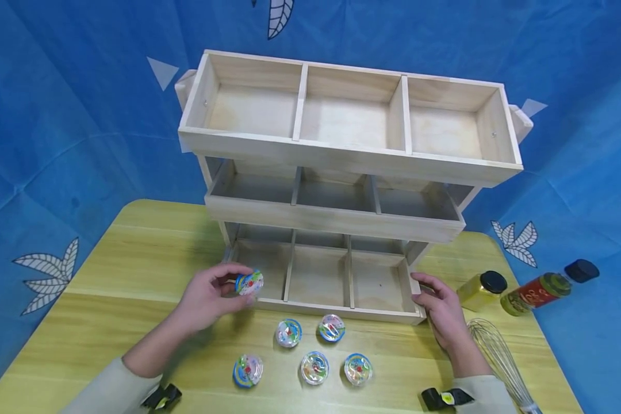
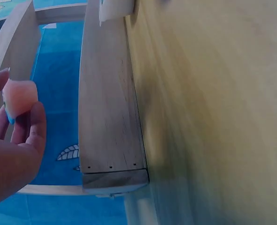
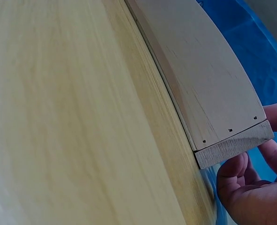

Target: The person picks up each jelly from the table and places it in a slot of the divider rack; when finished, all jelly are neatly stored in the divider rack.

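Observation:
My left hand (image 1: 207,296) pinches a small jelly cup (image 1: 250,283) by its sides, with the colourful printed lid facing up and outward. It holds the cup just above the front left corner of the bottom tier of a three-tier wooden shelf (image 1: 310,148). In the left wrist view the cup (image 2: 22,97) shows a pinkish body between thumb and fingers. My right hand (image 1: 442,310) grips the right end of the bottom tier, its fingers bent about the corner. Several more jelly cups (image 1: 314,368) stand on the table in front of the shelf, lids up.
Each tier has three compartments. Right of the shelf stand a yellow jar with a black lid (image 1: 481,291) and a bottle with a red label (image 1: 540,292). A wire whisk (image 1: 502,359) lies by my right forearm. Blue patterned cloth (image 1: 83,115) hangs behind the wooden table (image 1: 134,253).

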`<control>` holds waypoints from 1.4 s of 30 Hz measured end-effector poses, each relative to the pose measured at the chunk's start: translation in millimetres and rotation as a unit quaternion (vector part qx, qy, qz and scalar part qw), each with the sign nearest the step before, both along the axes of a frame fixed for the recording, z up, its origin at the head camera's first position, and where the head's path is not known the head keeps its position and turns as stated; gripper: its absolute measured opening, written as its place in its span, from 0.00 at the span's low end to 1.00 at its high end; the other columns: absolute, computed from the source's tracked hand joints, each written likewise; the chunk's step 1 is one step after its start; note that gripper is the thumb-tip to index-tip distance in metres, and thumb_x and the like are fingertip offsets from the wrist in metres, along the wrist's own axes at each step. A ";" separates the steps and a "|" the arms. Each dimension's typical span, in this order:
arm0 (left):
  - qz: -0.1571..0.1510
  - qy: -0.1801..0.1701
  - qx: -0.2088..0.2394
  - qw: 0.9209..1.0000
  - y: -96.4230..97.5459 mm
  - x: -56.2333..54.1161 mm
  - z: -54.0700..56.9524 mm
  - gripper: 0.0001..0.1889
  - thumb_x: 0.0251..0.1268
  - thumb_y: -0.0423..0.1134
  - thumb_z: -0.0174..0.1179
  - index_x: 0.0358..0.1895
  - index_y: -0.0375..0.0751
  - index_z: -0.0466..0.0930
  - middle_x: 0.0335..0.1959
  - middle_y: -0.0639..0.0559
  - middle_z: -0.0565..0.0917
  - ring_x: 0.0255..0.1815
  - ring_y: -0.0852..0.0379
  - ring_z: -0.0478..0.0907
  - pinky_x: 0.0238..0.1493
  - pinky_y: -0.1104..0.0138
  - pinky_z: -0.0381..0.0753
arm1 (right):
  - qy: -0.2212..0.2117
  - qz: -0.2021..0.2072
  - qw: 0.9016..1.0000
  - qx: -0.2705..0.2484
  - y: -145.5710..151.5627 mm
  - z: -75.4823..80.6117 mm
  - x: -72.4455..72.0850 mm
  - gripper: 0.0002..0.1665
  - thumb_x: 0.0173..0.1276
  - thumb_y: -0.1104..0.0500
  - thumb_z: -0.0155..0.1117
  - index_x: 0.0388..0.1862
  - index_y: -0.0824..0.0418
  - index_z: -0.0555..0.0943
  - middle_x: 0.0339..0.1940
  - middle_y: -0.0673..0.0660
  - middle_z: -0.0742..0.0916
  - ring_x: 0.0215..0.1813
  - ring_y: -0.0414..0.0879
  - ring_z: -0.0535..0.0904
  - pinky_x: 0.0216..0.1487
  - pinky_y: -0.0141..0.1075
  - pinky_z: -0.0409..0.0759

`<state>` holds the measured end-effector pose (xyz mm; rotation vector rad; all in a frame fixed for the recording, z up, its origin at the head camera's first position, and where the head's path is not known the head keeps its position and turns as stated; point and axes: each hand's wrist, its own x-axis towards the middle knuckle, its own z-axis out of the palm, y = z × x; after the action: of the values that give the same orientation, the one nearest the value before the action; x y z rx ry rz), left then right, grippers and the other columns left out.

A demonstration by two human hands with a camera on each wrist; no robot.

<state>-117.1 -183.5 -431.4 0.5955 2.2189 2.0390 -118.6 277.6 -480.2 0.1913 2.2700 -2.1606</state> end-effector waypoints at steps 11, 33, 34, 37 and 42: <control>0.075 0.002 -0.005 0.997 20.2 -27.0 -12.0 0.22 0.49 0.19 0.71 0.51 0.26 0.81 0.48 0.35 0.80 0.46 0.49 0.80 0.46 0.67 0.84 | 0.002 0.000 1.000 -0.011 -0.4 1.4 -2.7 0.29 0.63 0.76 0.56 0.65 0.77 0.70 0.62 0.59 0.72 0.53 0.45 0.76 0.48 0.33 0.82; 0.157 -0.050 -0.165 0.973 50.6 -73.5 -35.0 0.24 0.44 0.30 0.77 0.50 0.38 0.84 0.45 0.43 0.83 0.43 0.47 0.80 0.42 0.59 0.84 | 0.001 0.001 1.000 -0.028 -0.2 0.5 -1.9 0.28 0.63 0.77 0.57 0.64 0.77 0.71 0.58 0.56 0.75 0.53 0.45 0.77 0.47 0.35 0.83; 0.157 -0.051 -0.165 0.972 50.7 -74.5 -36.2 0.24 0.44 0.30 0.77 0.50 0.38 0.84 0.44 0.43 0.83 0.42 0.47 0.79 0.41 0.59 0.83 | 0.001 0.000 1.000 -0.028 -0.2 0.5 -1.6 0.28 0.63 0.77 0.57 0.64 0.76 0.71 0.58 0.56 0.75 0.53 0.45 0.77 0.47 0.35 0.83; 0.151 -0.050 -0.168 0.973 51.2 -77.6 -39.7 0.24 0.43 0.30 0.77 0.49 0.37 0.84 0.43 0.43 0.83 0.41 0.47 0.79 0.40 0.60 0.83 | -0.001 -0.001 1.000 -0.028 0.4 0.2 -0.8 0.27 0.64 0.76 0.57 0.64 0.74 0.73 0.58 0.55 0.75 0.53 0.45 0.77 0.47 0.35 0.83; 0.144 -0.067 -0.182 0.970 52.0 -81.3 -42.4 0.25 0.41 0.29 0.76 0.49 0.37 0.84 0.41 0.44 0.82 0.41 0.47 0.78 0.39 0.60 0.82 | 0.001 0.000 1.000 -0.028 1.9 -1.0 0.3 0.27 0.63 0.76 0.57 0.63 0.75 0.73 0.58 0.55 0.75 0.53 0.44 0.76 0.48 0.34 0.82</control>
<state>-198.4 -131.5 -473.8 0.1042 2.6238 1.6441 -118.3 279.4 -481.2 0.1894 2.2075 -2.2224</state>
